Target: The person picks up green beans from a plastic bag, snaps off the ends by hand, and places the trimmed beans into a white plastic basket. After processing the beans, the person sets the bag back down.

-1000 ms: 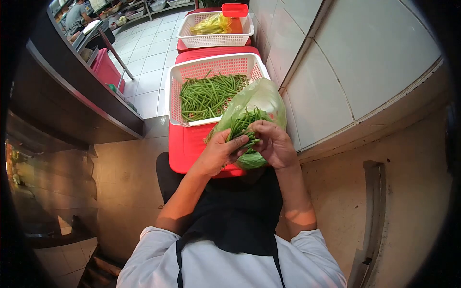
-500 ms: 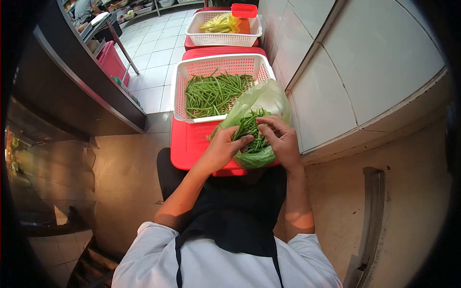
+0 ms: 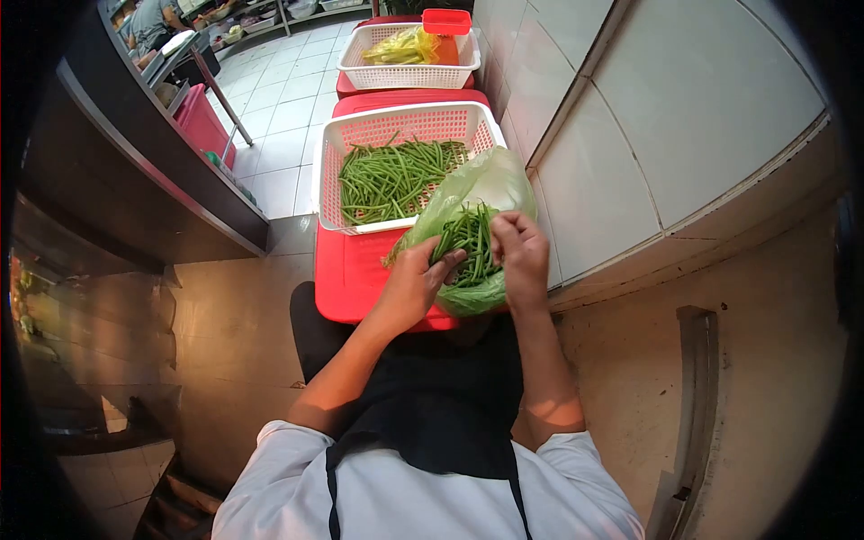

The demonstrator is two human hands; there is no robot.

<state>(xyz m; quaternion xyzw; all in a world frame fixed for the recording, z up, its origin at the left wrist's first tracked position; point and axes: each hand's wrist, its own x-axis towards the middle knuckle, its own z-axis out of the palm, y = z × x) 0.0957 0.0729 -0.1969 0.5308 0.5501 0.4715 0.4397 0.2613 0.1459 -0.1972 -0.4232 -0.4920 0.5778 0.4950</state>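
1. Two bare forearms reach out over a black apron worn on a white shirt, nearest the camera.
2. The left hand is curled closed around the lower part of a bunch of green beans, with the thumb pressed across the stems.
3. The right hand is just beside it. Its fingers are bent and pinched shut on the right side of the same bunch, near the upper ends.
4. The bunch stands nearly upright between both hands, inside the open mouth of a pale green plastic bag. The bag wraps under and behind the beans, and its top leans on the near right corner of the basket beyond.
5. Bag and hands are over the near edge of a red plastic table, which stands against the tiled wall on the right.
6. A white slotted basket sits on that red surface just behind the bag. It holds a loose pile of long beans lying mostly lengthwise.
7. A second white basket rests on another red stand well beyond it. A yellow-green bag lies inside, and a red lidded container is at its right end.
8. A seated person in grey is at a counter at the far upper left, across the pale floor tiles.
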